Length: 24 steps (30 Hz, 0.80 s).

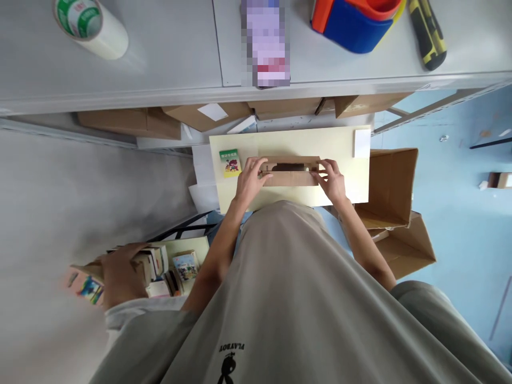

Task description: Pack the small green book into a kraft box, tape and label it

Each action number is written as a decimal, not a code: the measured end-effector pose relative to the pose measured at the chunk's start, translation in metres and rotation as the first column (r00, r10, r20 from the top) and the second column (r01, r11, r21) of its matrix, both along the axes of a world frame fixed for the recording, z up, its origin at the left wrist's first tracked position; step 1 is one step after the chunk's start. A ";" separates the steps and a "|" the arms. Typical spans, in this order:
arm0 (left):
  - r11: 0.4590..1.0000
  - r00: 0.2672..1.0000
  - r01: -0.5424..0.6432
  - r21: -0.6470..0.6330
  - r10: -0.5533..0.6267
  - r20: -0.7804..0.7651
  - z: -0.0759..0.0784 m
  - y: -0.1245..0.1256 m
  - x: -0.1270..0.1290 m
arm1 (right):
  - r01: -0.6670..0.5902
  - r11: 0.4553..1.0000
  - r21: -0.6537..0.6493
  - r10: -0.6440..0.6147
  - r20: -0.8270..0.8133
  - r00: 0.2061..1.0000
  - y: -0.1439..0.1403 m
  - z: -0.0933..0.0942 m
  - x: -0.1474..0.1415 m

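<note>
Cardboard box point(290, 172), ends hidden under both hands' grip, seemingly open.

A pale board point(288, 141) served as the work surface, carrying a cardboard box point(290, 172) at its middle, a small green booklet point(230, 162) near its left edge and a white card point(362, 143) at its far right corner. The grey shelf point(160, 53) beyond held a tape roll point(90, 25), a blue-and-orange dispenser point(354, 21) and a yellow-black tool point(427, 33).

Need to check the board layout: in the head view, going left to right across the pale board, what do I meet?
Small green booklet → left hand → flat cardboard box → right hand → white card at the pale board's far right corner.
</note>
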<state>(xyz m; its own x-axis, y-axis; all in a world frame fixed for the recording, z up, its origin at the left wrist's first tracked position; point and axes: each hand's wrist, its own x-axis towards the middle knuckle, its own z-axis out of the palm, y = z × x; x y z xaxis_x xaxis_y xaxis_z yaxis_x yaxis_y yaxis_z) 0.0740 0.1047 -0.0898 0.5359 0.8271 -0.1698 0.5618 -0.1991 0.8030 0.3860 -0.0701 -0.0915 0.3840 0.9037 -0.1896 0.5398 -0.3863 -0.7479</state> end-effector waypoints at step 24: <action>0.912 0.950 -0.040 -0.408 0.162 0.268 -0.043 0.003 0.009 | 0.297 0.952 -0.071 -0.305 -0.280 0.910 -0.016 0.007 -0.011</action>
<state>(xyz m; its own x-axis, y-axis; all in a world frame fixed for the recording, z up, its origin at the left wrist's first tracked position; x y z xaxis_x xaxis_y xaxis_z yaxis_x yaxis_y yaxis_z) 0.0833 0.1073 -0.1323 0.5286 0.7768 -0.3422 0.2924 0.2118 0.9325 0.3749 -0.0862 -0.0846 0.5635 0.7469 -0.3530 0.1612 -0.5185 -0.8397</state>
